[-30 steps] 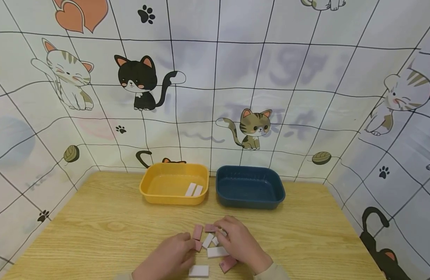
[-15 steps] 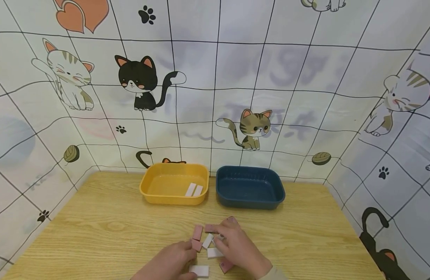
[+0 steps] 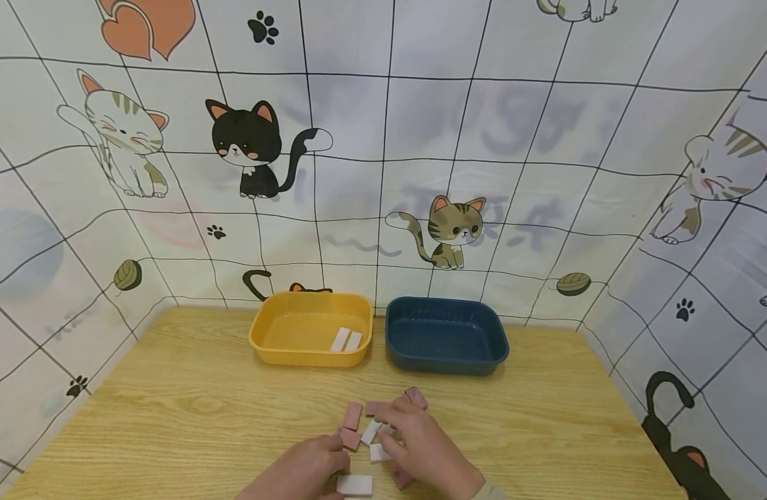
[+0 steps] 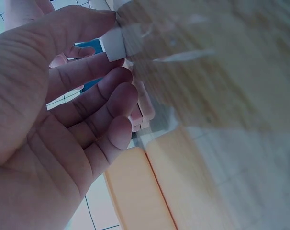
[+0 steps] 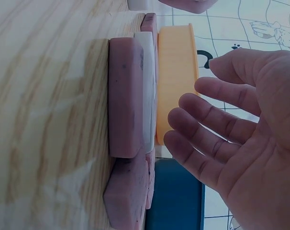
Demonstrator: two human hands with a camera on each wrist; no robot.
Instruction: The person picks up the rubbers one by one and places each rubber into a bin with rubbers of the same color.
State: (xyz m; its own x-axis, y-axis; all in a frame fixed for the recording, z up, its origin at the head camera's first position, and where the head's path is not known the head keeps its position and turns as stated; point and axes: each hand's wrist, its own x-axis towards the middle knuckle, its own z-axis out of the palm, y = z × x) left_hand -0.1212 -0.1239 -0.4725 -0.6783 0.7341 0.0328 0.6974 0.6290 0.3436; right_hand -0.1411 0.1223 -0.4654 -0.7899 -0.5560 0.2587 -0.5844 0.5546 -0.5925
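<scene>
My left hand (image 3: 305,469) is low at the front of the table, pinching the end of a white block (image 3: 356,485) between thumb and index finger; the left wrist view shows this white block (image 4: 115,44) between the two fingertips. Over the loose pile hovers my right hand (image 3: 423,444), its fingers loosely bent and holding nothing. Beneath and around it lie white blocks (image 3: 371,431) and pink blocks (image 3: 352,416), some partly hidden by the fingers. Another pink block (image 3: 416,398) lies just beyond the right knuckles. A pink block (image 5: 126,98) shows close up in the right wrist view.
A yellow tray (image 3: 289,356) with two white blocks (image 3: 340,339) inside stands at the back of the wooden table (image 3: 189,403). To its right is a dark blue tray (image 3: 445,362). A cat-print cloth (image 3: 346,187) hangs behind and along the sides.
My left hand has shifted down to the front white block and now pinches it. My right hand has drawn slightly back toward me, uncovering a pink block at the far side.
</scene>
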